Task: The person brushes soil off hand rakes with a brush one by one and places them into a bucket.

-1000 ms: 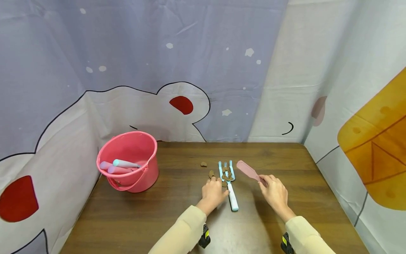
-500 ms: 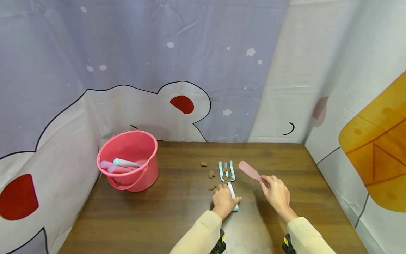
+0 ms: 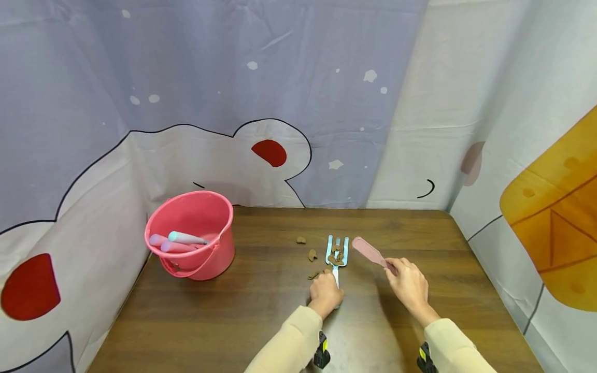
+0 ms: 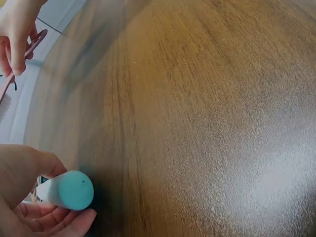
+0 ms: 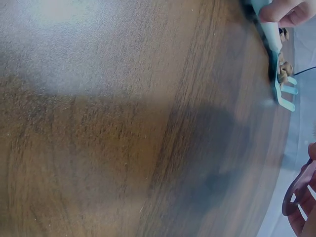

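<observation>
My left hand grips the white handle of a light blue toy garden fork on the table. The handle's turquoise butt end sticks out between thumb and fingers in the left wrist view. Several brown curled pieces lie on the fork's head, between and over its tines. To the right, my right hand holds a pink toy spade by its handle, flat blade pointing away to the upper left. The looped end of its handle shows in the right wrist view.
Loose brown pieces lie left of the fork: one at the back, one midway, one near my left hand. A pink bucket with several toy-tool handles inside stands at the left of the wooden table. Printed curtains enclose the table.
My left hand has left the loose brown pieces, moved down to the fork's handle and taken hold of it. The fork has shifted slightly right. My right hand has barely moved.
</observation>
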